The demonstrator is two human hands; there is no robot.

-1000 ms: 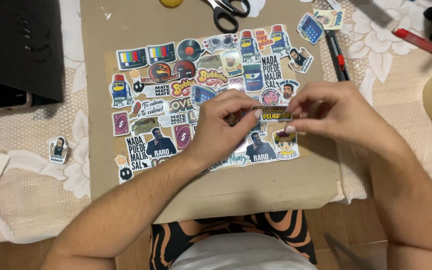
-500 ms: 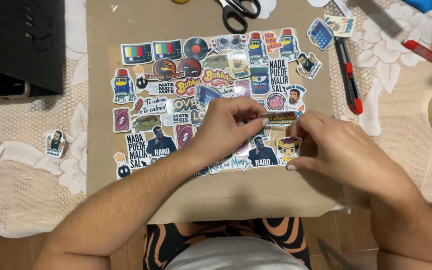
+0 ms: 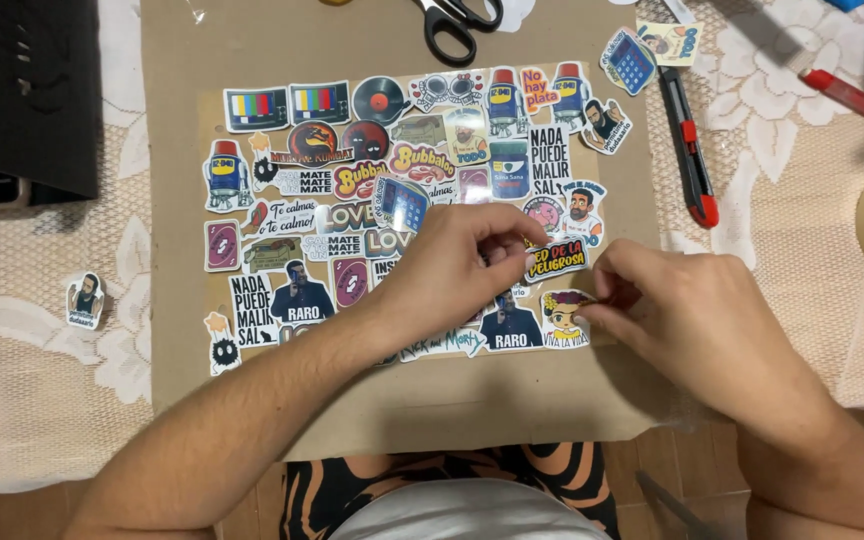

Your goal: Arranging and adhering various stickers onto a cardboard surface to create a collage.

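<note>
Dozens of die-cut stickers [image 3: 352, 190] lie packed edge to edge on a brown cardboard sheet [image 3: 182, 60] over the lace tablecloth [image 3: 22, 400], w/ scissors [image 3: 457, 20] above and a red-black utility knife [image 3: 690, 150] to the right. Both hands were bunched together a sec ago; now the right hand [image 3: 697, 310] has slid right, fingers curled near the flower-crowned portrait sticker [image 3: 564, 318]. Left hand [image 3: 452, 265] pinches the dark banner-shaped sticker [image 3: 557, 260] at its left end, so it's mid-placement, not pressed flat yet.
</note>
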